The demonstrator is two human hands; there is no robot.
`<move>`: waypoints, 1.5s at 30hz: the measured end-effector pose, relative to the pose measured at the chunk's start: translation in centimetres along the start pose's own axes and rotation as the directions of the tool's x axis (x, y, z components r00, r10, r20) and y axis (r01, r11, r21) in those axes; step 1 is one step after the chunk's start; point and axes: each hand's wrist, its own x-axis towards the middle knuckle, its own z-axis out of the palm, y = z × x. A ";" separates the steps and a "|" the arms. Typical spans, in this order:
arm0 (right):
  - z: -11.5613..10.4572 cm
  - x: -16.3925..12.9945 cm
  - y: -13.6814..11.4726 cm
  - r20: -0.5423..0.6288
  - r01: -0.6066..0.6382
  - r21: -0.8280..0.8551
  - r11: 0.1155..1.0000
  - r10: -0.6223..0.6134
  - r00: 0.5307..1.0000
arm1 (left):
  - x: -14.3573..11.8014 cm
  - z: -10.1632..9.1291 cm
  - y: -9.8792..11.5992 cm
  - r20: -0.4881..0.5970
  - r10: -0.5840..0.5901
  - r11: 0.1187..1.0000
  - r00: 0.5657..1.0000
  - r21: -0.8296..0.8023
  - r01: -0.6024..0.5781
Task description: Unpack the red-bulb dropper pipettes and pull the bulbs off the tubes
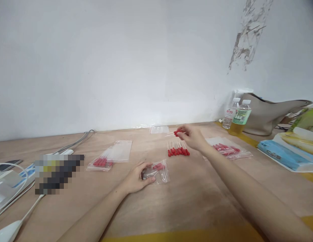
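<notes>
My left hand curls around the left side of a small clear zip bag, its thumb and fingers on the plastic. A few red pieces lie inside that bag. Higher up, my right hand pinches red-headed sticks by their red ends, with pale thin stems pointing left. Just below it, a row of red-headed sticks rests on the table, stems away from me. How many sticks the right fingers hold is hidden.
Filled zip bags lie right of the row. Another filled bag and a flat zip bag lie left. A zip bag sits near the wall. Two bottles, a tissue pack and a power strip stand at the sides.
</notes>
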 end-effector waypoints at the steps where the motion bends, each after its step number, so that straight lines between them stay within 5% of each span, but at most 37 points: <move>1: 1.4 -0.1 0.1 0.007 0.070 -0.126 0.990 -0.070 0.998 | 0.0 0.0 0.0 0.001 0.002 1.000 1.000 0.006 -0.002; 5: 6.6 -0.9 0.6 0.328 0.275 -0.568 0.776 -0.093 0.940 | 0.0 -0.2 0.5 0.003 0.012 1.000 1.000 0.017 -0.012; 7: 8.2 -1.5 0.9 0.408 0.341 -0.621 0.706 -0.081 0.909 | 0.0 -0.3 0.7 0.009 0.025 0.999 1.000 0.020 -0.025; 13: 9.4 -2.2 2.1 0.500 0.425 -0.658 0.621 -0.062 0.864 | 0.0 -0.2 0.4 0.011 0.045 0.998 0.999 0.037 -0.046; 21: 9.2 -2.3 2.2 0.504 0.456 -0.678 0.577 -0.087 0.859 | -0.1 -0.1 0.0 0.021 0.028 0.999 0.999 0.021 -0.028; 26: 7.9 -2.3 1.4 0.389 0.368 -0.670 0.645 -0.117 0.914 | -0.1 -0.2 0.3 0.024 0.015 1.000 1.000 0.007 -0.015; 31: 6.1 -3.6 1.0 0.203 0.156 -0.444 0.883 -0.071 0.977 | -0.1 -0.3 0.5 0.015 0.011 1.000 1.000 -0.005 -0.011; 34: 5.8 -5.2 1.2 0.263 0.069 -0.255 0.965 0.001 0.965 | 0.0 -0.3 0.4 0.003 0.030 1.000 1.000 0.007 -0.030; 38: 6.6 -7.0 1.3 0.367 0.105 -0.083 0.991 -0.068 0.928 | 0.0 -0.1 0.2 0.013 0.004 1.000 1.000 -0.006 -0.004; 45: 8.1 -7.5 0.8 0.412 0.124 -0.121 0.985 -0.064 0.909 | 0.0 0.2 -0.1 0.045 0.032 0.998 0.998 -0.063 -0.029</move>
